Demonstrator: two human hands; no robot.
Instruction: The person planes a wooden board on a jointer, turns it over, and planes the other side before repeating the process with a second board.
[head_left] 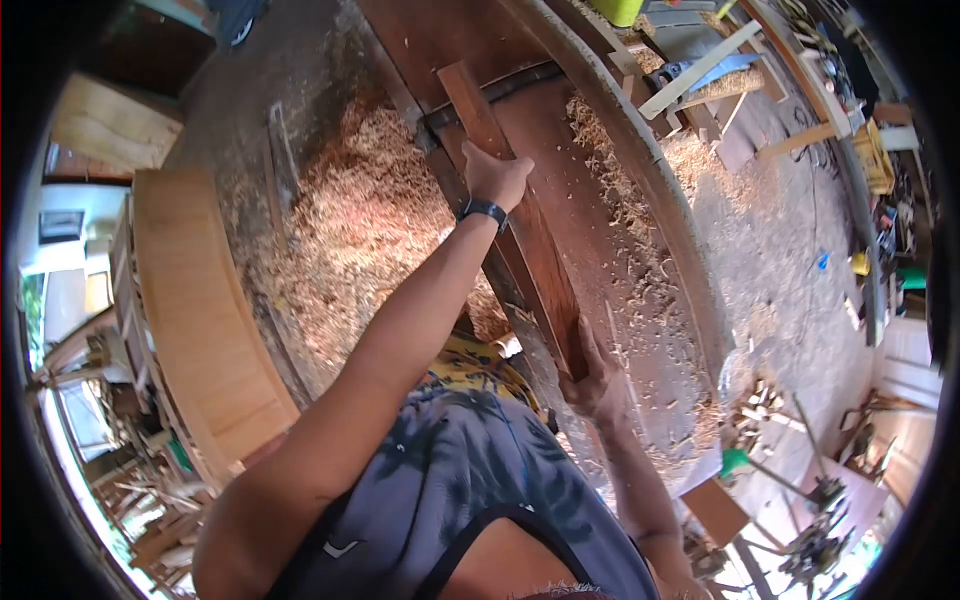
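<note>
A long reddish-brown wooden board (pixel 537 262) lies lengthwise along the workbench (pixel 585 225), near its left side. Over the board's far half, my left hand (pixel 497 178) is closed across its width, with a dark band on the wrist. The board's far end sticks out past that hand, across a dark strip (pixel 510 82) on the bench. At the near end, my right hand (pixel 597 385) grips the board, its fingers stretched along the right side. Part of that grip is hidden from above.
Wood shavings (pixel 375 215) are heaped on the floor left of the bench, and more lie along its raised right edge (pixel 660 170). A wide pale wooden panel (pixel 205 310) stands at the left. Wooden frames (pixel 705 75) and scraps are at the right. A person's foot (pixel 241 32) shows far off.
</note>
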